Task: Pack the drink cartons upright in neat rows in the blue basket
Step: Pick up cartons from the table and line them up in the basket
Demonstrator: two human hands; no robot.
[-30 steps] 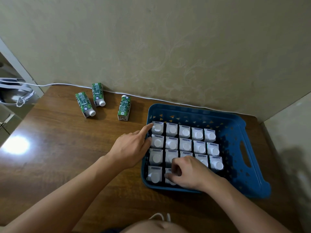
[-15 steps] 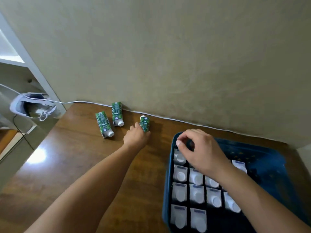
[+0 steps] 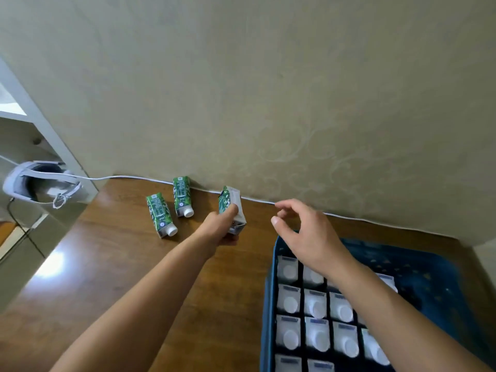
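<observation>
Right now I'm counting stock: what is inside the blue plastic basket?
The blue plastic basket holds upright white-topped drink cartons in neat rows. The right forearm covers some, and the frame edge cuts off others, so no full count.

Looks like a home room: wooden table [image 3: 112, 264] pushed vs. wall [image 3: 268, 89] w/ beige floral-scroll wallpaper. White cable [image 3: 128, 177] runs along table's far edge. Left of table: white shelf unit [image 3: 40, 124], white headset-like device [image 3: 35, 183], tiled floor below.
</observation>
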